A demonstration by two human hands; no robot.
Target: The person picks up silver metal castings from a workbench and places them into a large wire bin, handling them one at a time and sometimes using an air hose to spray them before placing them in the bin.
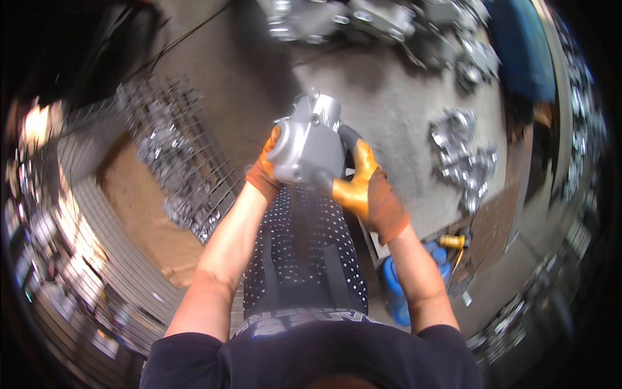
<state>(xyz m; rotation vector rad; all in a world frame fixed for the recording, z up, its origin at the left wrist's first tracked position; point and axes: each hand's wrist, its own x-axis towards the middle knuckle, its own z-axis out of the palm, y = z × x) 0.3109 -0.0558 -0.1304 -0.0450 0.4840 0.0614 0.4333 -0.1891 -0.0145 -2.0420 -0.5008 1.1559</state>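
While the left hand (265, 170) and right hand (368, 188) grasp one silver cast housing (315, 144), not yet set down, other castings (455, 129) already lie on the worktable (389, 123).

This is a workshop, as grey metal castings (453, 133) on a table (389, 123) and metal parts (165, 152) in a wire crate (120, 240) show

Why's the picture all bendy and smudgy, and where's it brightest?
All in the head view: fisheye bends the wire basket near the rim; metal parts up top smear, likely from movement; glare whitens the far left; the held housing gleams.
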